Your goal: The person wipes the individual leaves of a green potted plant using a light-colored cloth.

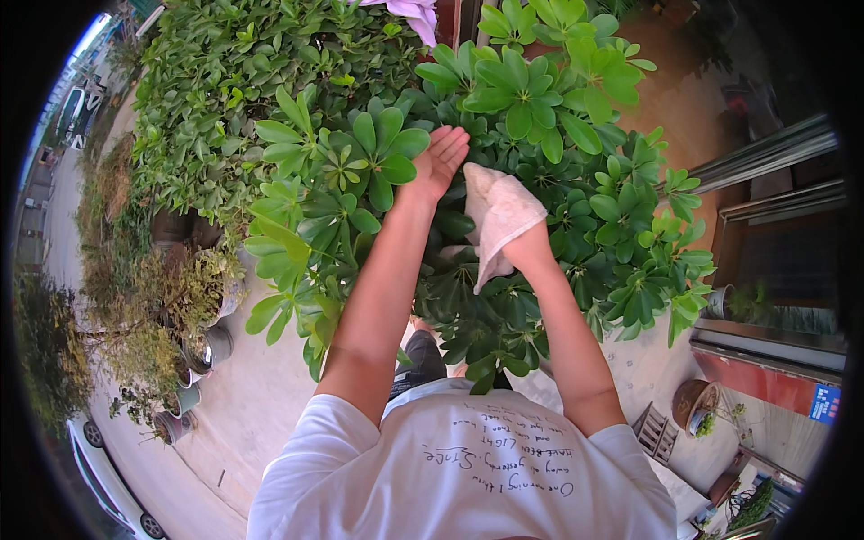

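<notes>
A bushy schefflera plant (520, 98) with glossy, finger-like leaves fills the middle of the view in front of me. Among its leaves, my left hand (442, 160) is stretched out palm up, fingers extended, with nothing visible in it. A leaf cluster (388, 152) hangs just beside that hand and overlaps its edge. To its right, my right hand (525, 244) is wrapped in a pale pink cloth (503, 206), which hides the fingers. The cloth hangs down over dark green leaves. Whether a leaf is pinched inside the cloth cannot be seen.
A dense green hedge (270, 88) stands beyond on the left, and a purple cloth (408, 13) hangs at the top. Several potted plants (216, 344) line the left side. A brown pot (695, 405) and a wooden crate (653, 432) stand at right. A white car (108, 479) is lower left.
</notes>
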Demonstrator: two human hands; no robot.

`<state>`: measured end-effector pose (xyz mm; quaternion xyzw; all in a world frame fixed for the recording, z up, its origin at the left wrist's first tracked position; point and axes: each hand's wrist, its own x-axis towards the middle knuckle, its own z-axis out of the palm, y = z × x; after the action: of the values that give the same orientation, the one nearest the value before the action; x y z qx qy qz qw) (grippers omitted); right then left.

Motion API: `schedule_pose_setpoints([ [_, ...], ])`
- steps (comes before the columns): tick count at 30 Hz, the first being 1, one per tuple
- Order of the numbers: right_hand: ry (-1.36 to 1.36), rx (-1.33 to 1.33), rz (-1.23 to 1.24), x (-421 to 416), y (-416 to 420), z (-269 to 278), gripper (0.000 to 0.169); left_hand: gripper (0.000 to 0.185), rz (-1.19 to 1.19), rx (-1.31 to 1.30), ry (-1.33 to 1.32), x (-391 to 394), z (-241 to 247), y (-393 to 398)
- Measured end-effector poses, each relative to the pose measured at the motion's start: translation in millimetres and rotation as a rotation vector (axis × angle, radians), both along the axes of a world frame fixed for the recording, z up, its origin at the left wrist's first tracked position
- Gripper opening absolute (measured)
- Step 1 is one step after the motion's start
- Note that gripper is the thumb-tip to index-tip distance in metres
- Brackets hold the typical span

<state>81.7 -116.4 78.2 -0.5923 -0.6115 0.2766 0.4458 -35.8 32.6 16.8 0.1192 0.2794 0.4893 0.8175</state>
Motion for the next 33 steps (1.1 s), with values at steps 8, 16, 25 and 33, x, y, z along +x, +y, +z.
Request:
schedule_pose_setpoints([
  [8,0.361,-0.002,0.066,1,-7,-12,0.036,0.048,-0.09,-0.189,-0.367,31,6,34],
  [16,0.04,0.085,0.137,3,-4,-15,0.039,0.042,-0.186,-0.042,-0.071,43,33,51],
  [25,-0.294,0.227,-0.112,19,23,13,0.032,0.023,-0.178,-0.077,-0.25,23,-15,54],
  [33,-0.699,0.107,0.008,3,64,14,0.041,0.019,-0.118,-0.157,-0.393,20,-38,35],
])
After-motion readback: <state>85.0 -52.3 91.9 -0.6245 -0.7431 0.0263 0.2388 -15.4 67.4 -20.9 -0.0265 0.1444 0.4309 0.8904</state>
